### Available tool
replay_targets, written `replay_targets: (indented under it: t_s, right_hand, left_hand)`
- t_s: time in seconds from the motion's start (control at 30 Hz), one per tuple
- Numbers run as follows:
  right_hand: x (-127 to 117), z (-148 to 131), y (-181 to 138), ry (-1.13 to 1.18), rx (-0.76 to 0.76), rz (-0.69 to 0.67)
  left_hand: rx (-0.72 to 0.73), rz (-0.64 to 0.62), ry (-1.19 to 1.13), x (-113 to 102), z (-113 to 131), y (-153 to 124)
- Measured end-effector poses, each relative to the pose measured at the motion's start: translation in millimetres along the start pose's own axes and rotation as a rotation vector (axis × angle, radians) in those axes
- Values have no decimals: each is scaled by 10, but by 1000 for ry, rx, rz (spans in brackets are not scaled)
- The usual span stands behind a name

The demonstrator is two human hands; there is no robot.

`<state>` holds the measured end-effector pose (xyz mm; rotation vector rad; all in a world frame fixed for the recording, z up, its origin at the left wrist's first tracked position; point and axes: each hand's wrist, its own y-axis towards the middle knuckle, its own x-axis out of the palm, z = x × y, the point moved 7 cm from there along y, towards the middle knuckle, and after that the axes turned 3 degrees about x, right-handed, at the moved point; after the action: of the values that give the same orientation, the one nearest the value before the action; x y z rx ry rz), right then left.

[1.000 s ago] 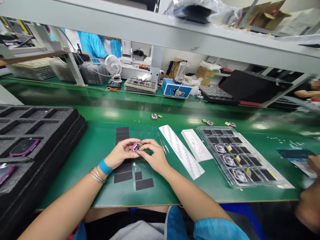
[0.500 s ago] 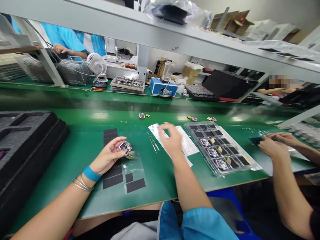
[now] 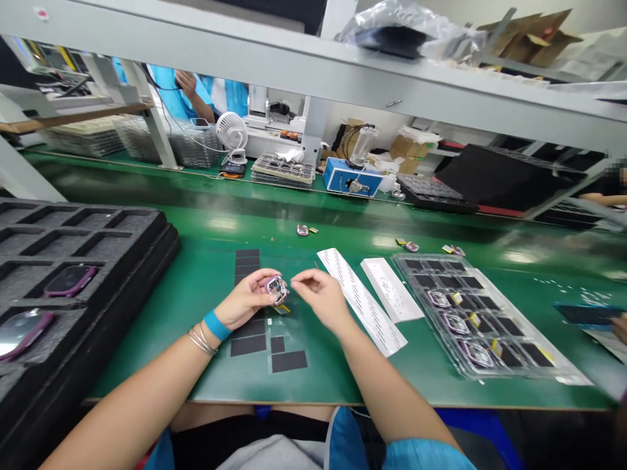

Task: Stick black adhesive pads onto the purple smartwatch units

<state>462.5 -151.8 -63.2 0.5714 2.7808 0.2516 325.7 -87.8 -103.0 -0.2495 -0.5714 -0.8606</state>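
Note:
My left hand [image 3: 252, 297] is closed around a small open watch case [image 3: 277, 290] with a purple rim and bare electronics inside. From its lower edge hangs a yellow-and-dark tab [image 3: 283, 309] on thin wires. My right hand [image 3: 321, 297] is just right of the case, thumb and fingertips pinched together; whatever they hold, if anything, is too small to make out. Beneath the hands lie dark rectangular pads on a clear sheet [image 3: 289, 361]. To the right are a white label strip [image 3: 360, 300] with rows of small dark marks and a white block [image 3: 392, 290] with tiny specks.
At right, a clear plastic tray [image 3: 470, 313] holds dark pads and several watch cases. A black foam tray [image 3: 88, 261] with purple-rimmed watches stands at left. More small cases [image 3: 302, 230] lie toward the back. A shelf beam [image 3: 294, 72] crosses above; a co-worker's hand [image 3: 621, 326] shows at far right.
My right hand has come left from over the white papers to beside the watch case, its fingers now pinched. The view has turned left, showing more of the foam tray. My left hand keeps the case.

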Motion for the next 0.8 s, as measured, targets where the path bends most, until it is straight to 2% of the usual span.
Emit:
replay_targets:
  t_s: [0.03,0.1,0.23,0.4,0.63,0.7,0.8]
  right_hand:
    - [145,-3,-45,28,15,-25]
    - [258,-1,-106,39,27,-13]
    - [190,6,-124,-4,6,32]
    - [172,10,-122,-31,-20,21]
    - [243,-162,-209,-370,-301,54]
    - [242,-108,-180,-302,-240,47]
    - [327,138,-107,68,41,-88]
  left_hand:
    - [6,6,-4,-13,0,2]
    - [16,12,-7,-30,-2,6]
    - [27,14,9,-33,-3,17]
    - [36,17,47,-32,11,20]
    - [68,30,205,-73,12,30]
    - [74,43,175,-75,33,32]
    - [96,68,94,-89,94,35]
